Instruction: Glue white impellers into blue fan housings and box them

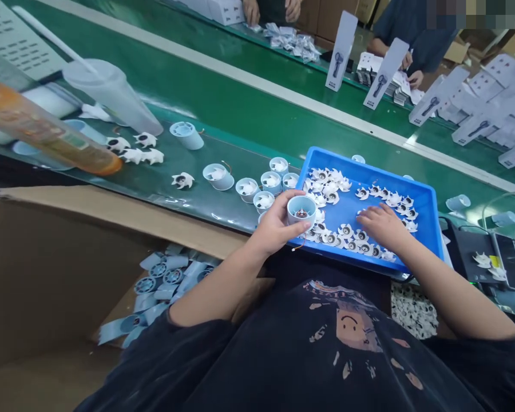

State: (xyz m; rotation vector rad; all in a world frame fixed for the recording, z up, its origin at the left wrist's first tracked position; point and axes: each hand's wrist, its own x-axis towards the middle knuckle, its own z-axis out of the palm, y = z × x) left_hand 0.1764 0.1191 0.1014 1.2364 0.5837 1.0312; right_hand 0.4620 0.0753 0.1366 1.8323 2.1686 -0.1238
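Note:
My left hand is closed around a light-blue round fan housing. A copper-coloured motor coil shows inside the housing, and a thin wire with a small plug hangs below it. Over the blue tray, my right hand reaches in with its fingers stretched out, and nothing shows in them. White fan impellers lie around the tray's inner sides, several just beyond and below the right fingers. Left of the tray, several housings with white impellers inside stand grouped on the bench.
A loose impeller and a housing lie farther left, near a plastic cup and an orange bottle. Below is a cardboard box of housings. White cartons stand across the green conveyor, where two co-workers' hands work.

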